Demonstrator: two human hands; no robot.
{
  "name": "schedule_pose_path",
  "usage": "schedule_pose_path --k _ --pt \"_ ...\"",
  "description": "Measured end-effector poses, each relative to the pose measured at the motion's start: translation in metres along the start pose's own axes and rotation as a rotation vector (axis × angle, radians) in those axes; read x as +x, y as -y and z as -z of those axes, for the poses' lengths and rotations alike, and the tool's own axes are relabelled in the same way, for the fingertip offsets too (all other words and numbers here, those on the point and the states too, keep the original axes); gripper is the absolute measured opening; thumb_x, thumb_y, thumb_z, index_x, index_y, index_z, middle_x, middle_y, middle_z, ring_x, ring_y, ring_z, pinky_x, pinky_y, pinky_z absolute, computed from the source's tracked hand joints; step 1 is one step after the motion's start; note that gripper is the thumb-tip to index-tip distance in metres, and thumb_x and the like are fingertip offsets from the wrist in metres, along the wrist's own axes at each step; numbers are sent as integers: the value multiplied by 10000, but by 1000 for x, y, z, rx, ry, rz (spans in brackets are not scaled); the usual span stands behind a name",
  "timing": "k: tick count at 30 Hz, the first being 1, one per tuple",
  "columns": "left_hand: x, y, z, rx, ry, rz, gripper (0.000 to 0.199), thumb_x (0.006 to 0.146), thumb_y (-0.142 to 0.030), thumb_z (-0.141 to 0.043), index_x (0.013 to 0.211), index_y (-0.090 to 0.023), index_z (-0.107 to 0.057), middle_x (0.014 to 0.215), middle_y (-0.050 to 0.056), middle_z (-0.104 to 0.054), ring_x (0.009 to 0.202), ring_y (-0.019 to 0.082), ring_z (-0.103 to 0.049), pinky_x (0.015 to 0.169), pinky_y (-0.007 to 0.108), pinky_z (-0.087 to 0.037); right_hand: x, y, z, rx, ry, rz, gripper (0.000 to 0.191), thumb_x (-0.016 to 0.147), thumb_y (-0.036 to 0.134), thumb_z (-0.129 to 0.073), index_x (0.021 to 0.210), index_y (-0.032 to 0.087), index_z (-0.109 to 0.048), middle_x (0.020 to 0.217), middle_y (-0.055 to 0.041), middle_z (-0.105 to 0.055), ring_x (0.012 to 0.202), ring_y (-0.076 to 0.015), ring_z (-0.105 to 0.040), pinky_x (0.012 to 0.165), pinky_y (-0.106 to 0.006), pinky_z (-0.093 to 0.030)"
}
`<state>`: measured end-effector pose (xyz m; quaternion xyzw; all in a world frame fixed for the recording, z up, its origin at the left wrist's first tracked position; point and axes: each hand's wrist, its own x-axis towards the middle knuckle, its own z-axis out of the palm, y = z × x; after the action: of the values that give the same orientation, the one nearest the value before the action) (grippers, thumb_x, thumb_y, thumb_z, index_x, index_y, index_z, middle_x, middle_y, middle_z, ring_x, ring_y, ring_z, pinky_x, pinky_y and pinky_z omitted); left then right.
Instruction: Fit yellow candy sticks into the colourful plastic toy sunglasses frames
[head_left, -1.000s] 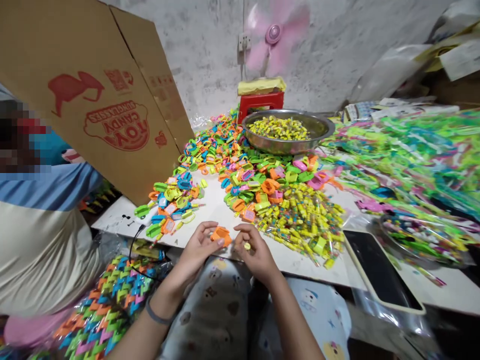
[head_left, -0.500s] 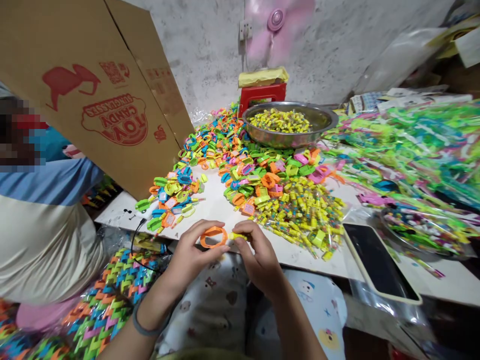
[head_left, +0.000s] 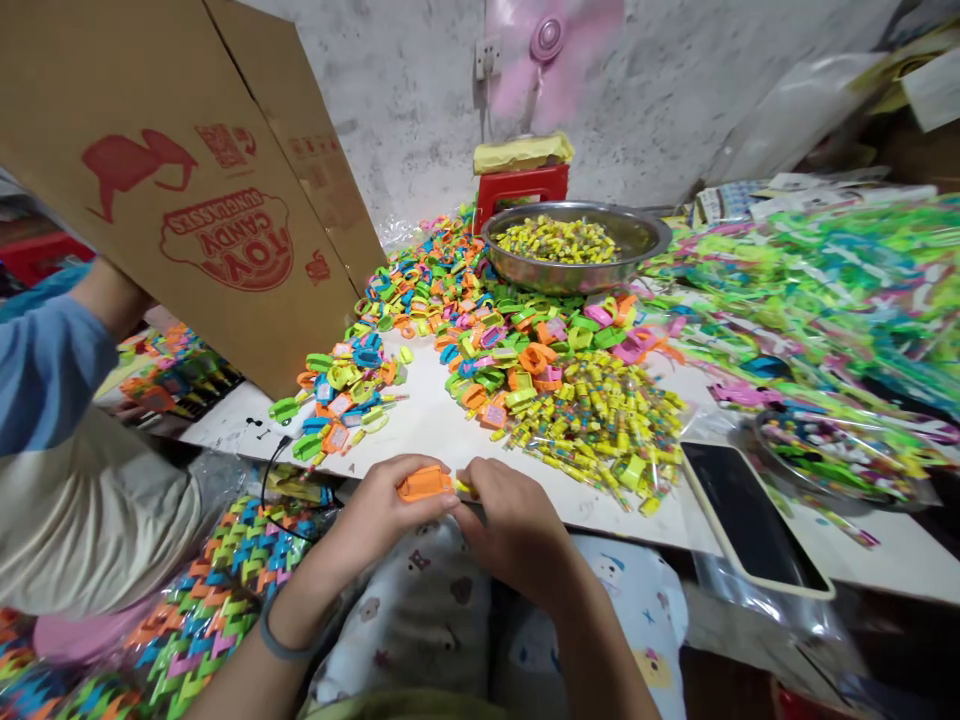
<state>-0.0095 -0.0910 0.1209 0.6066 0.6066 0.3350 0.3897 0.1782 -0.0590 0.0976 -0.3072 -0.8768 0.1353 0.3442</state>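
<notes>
Over my lap, at the table's front edge, my left hand [head_left: 379,510] grips an orange plastic toy watch [head_left: 424,484], its flat face side turned up. My right hand [head_left: 514,515] pinches a small yellow-wrapped tube [head_left: 463,487] at the watch's right end; fingers hide most of the tube, and I cannot tell whether it sits inside the watch. Just beyond lies a pile of similar yellow tubes [head_left: 600,420]. A small group of coloured toy watches [head_left: 341,385], some with tubes sticking out, is at the left. A larger heap of watches [head_left: 480,340] spreads behind.
A steel bowl [head_left: 555,277] of yellow pieces stands at the back. Left is a tall cardboard box [head_left: 225,130], with a co-worker's sleeve [head_left: 45,360] beside it. A phone [head_left: 754,520] lies right, near bagged coloured strips [head_left: 847,290]. A pink fan [head_left: 547,45] turns behind.
The orange watch has turned from showing its open loop to showing its flat face side. My right hand has closed in over the tube. The co-worker's arm has risen towards the box.
</notes>
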Motion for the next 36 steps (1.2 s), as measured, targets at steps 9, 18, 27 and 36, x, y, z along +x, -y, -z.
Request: schedule_pose_path --k 9,18,27,36 --pt "28 21 15 59 257 195 587 791 -747 -445 682 -176 -525 504 -51 -439 417 101 -396 462 238 -307 10 -7 -37 -244 224 -49 148 963 302 -502 979 163 -549 719 -70 -655 684 -221 -627 563 -301 -318" --pt "41 45 21 221 98 92 447 852 -605 -492 833 -185 -644 736 23 -643 681 187 -592 647 274 -429 11 -29 -48 -127 186 -190 230 934 379 -590 1025 168 -578 899 -64 -657 846 -222 -589 724 -307 -360" --pt "103 76 50 879 -555 -110 528 850 -398 -612 1309 -146 -544 1348 221 -488 1279 440 -390 1036 587 -314 -2 -89 -44 -502 81 -523 307 921 127 -478 1159 255 -623 1126 -114 -562 995 -285 -469 793 -401 -281" --pt "151 49 -66 540 -13 -455 325 824 -151 -610 1127 -253 -668 1257 86 -581 1226 288 -444 1022 476 -349 5 -96 -60 -487 84 -452 272 887 117 -520 1104 242 -627 1133 -89 -584 1033 -270 -464 902 -447 -271"
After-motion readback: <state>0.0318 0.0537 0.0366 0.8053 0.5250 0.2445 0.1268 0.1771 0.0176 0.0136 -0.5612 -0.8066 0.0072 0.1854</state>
